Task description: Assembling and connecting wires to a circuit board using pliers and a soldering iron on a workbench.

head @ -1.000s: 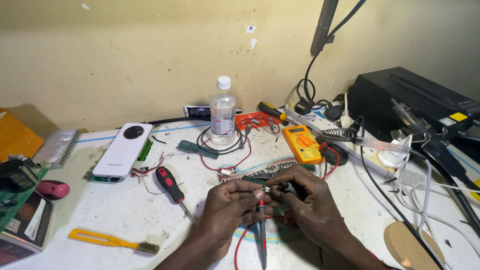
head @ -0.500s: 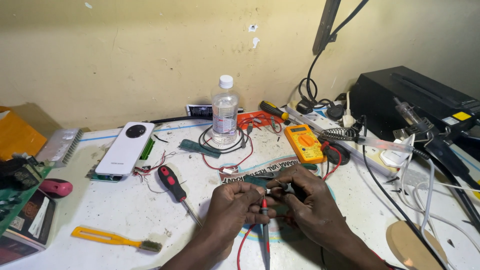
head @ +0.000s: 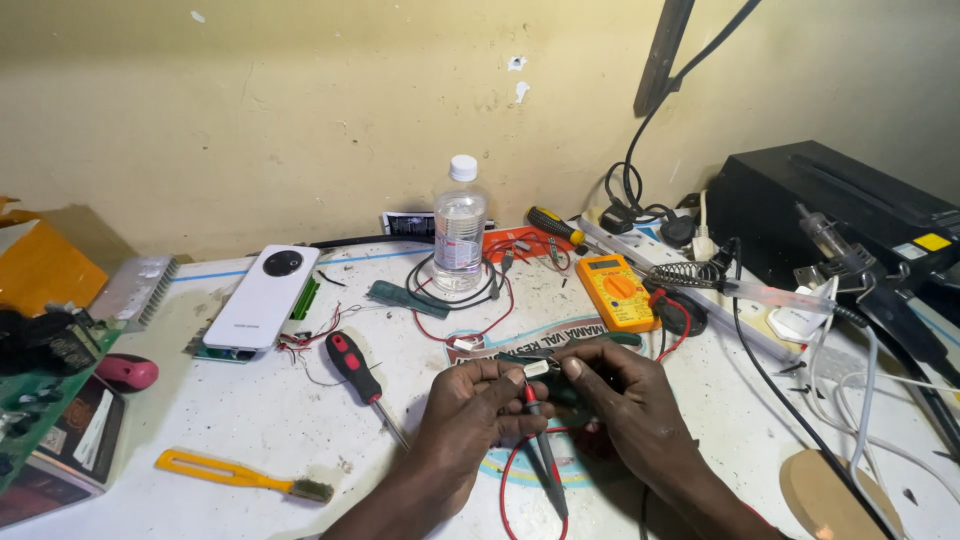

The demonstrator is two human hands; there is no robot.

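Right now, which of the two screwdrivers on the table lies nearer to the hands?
The red-and-black-handled screwdriver, just beside the left hand; the yellow-and-black-handled screwdriver lies far back near the wall.

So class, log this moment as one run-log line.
left hand: pinching small silver metal part | right hand: touching same part | red probe under left fingers | red-and-black screwdriver left, on white table

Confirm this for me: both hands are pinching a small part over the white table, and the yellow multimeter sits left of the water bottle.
One thing is wrong. In the head view the yellow multimeter sits right of the water bottle, not left. The rest holds: the left hand and right hand pinch a small part over the white table.
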